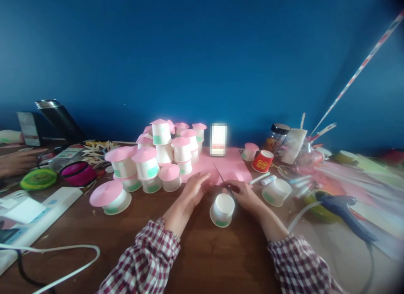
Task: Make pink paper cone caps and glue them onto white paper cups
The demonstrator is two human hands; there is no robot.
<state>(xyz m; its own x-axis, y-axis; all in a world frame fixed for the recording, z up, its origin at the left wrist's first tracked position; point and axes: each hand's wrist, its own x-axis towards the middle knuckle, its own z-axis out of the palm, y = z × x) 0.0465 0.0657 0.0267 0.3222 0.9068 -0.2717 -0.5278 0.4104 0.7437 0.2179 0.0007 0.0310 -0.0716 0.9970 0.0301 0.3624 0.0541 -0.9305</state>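
Note:
My left hand (196,189) is curled with its thumb on top, closed on a piece of pink paper (213,175) that partly blends with the pink sheet behind. In my right hand (244,196) are scissors (231,192), their thin blades pointing up and left toward the paper. Just below and between my hands, a white paper cup (224,205) stands upside down on the brown table. To the left stand several upturned white cups topped with pink paper discs, such as the nearest disc-topped cup (109,196), some of them stacked.
Pink sheets (233,163) lie behind my hands. On the right are a red paper cup (262,161), another white cup (277,192) and a blue glue gun (345,209). A power strip (57,205) and white cable lie left. Another person's hand (19,165) is at the far left.

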